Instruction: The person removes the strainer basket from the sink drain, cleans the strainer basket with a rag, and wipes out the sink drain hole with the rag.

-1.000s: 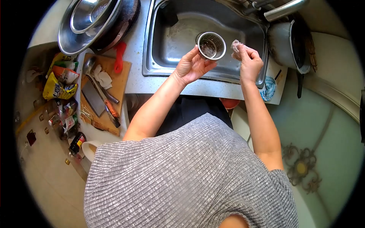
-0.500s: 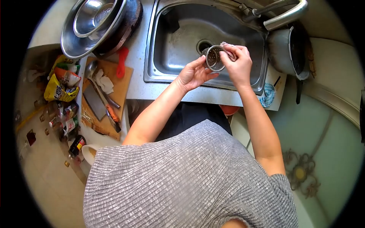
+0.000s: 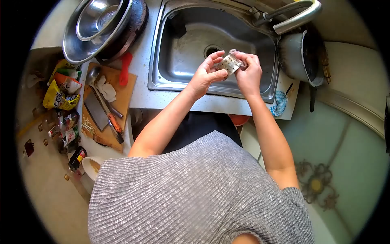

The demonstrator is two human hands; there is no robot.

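Note:
A small perforated metal cup [image 3: 230, 64] is tilted on its side over the front part of the steel sink [image 3: 191, 38], with its holed wall facing up. My left hand [image 3: 206, 76] holds the cup from the left, thumb and fingers around its base end. My right hand [image 3: 248, 74] is at the cup's right end, fingers closed on a crumpled pinkish cloth [image 3: 235, 52] pressed to the rim. The inside of the cup is hidden. Behind the cup shows the sink's drain [image 3: 211, 50].
Right of the sink are a faucet [image 3: 298, 20], a pot [image 3: 294, 57] and a blue-white scrubber [image 3: 278, 104]. To the left are metal bowls [image 3: 71, 38], a red-handled tool [image 3: 125, 69] and a cutting board [image 3: 126, 93] bearing a cleaver [image 3: 96, 110] and a ladle [image 3: 93, 75].
The cup has turned from mouth-up to lying on its side. My right hand has come in from the right, bringing the cloth to the rim. The view has shifted slightly.

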